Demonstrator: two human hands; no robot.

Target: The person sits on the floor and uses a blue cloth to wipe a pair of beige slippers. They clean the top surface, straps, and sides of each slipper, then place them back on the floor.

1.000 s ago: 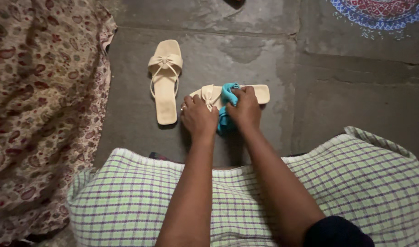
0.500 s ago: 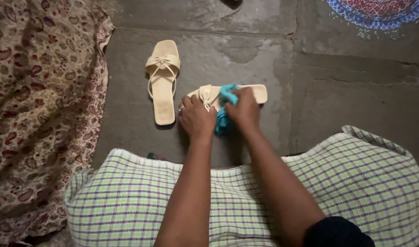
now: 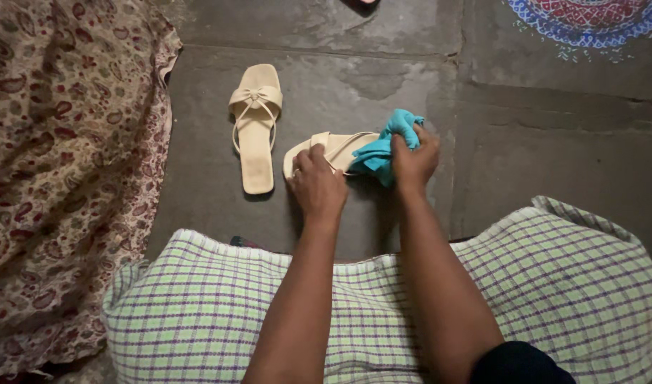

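Left hand pressing down on cream sandal on stone floor; right hand clenched around turquoise cloth at sandal's heel end. Second sandal just beside.

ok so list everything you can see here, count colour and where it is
sandal under the hands: 1, cream, lying sideways on the floor, partly covered by the hands and cloth
other sandal: 1, cream with a bow strap, flat on the floor to the left of the first
cloth: 1, turquoise, bunched over the heel end of the held sandal
stone floor: dark grey, under everything
floor pattern: 1, blue, red and white, top right edge
floral fabric: 1, beige with red, left side
checked garment: 1, pale green and purple, over the lap
left hand: pressing on the sandal's toe end
right hand: gripping the cloth
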